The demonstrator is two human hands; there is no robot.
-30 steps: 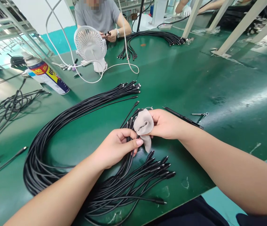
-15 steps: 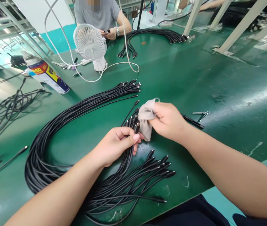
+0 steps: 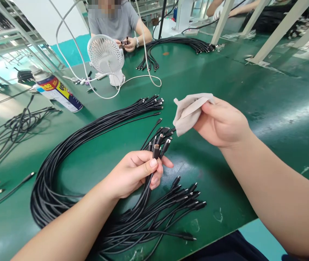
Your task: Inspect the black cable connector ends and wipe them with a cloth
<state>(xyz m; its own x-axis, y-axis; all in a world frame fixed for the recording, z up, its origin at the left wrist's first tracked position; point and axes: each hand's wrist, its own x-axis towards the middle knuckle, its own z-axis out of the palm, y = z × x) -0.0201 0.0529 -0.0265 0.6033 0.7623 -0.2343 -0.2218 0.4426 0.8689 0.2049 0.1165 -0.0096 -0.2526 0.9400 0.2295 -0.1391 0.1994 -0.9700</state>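
Note:
My left hand (image 3: 140, 170) is closed around several black cables (image 3: 144, 197), their plug ends pointing up out of my grip. One plug (image 3: 156, 151) with a metal tip stands between thumb and fingers. To the right and a little higher, my right hand (image 3: 222, 121) pinches a pale grey cloth (image 3: 191, 110), which is apart from the plug in my left hand. Below lie more cable ends (image 3: 187, 195), fanned out on the green table. A long curved bundle of black cables (image 3: 70, 146) sweeps round behind my left forearm, its far plugs near the table's middle.
A white fan (image 3: 106, 56) with a looping white cord stands toward the back, and a spray can (image 3: 59, 92) stands at the left. Loose cables (image 3: 15, 125) lie on the left. Across the green table (image 3: 238, 94), a person in grey (image 3: 116, 23) handles small dark pieces near another cable bundle (image 3: 176, 41).
My right hand has drawn back to the right and up with the cloth, away from the plugs. My left hand keeps its hold, and more plug tips show above it.

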